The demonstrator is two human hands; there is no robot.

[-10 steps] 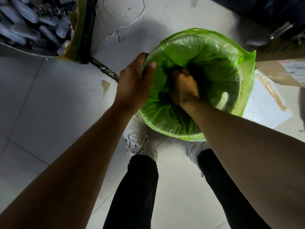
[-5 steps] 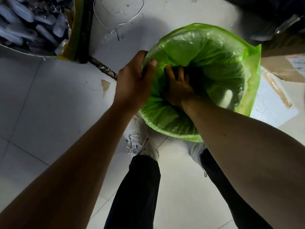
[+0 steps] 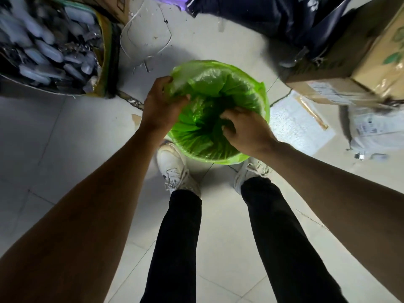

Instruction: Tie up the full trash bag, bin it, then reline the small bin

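A bright green plastic liner bag lines a small round bin on the floor just ahead of my feet; its edge folds over the rim all round, so the bin itself is hidden. My left hand grips the liner at the left rim, thumb inside and fingers outside. My right hand is at the near right rim, fingers curled on the liner's inner folds. The inside of the bag looks dark and creased.
A large sack full of pale plastic pieces stands at the upper left. Cardboard boxes and a dark bag crowd the upper right. A flat white packet lies to the right of the bin. Tiled floor surrounds my white shoes.
My right hand came up out of the bag's middle to the near right rim. My head rose, so the bin looks smaller and farther. My left hand stays on the left rim.
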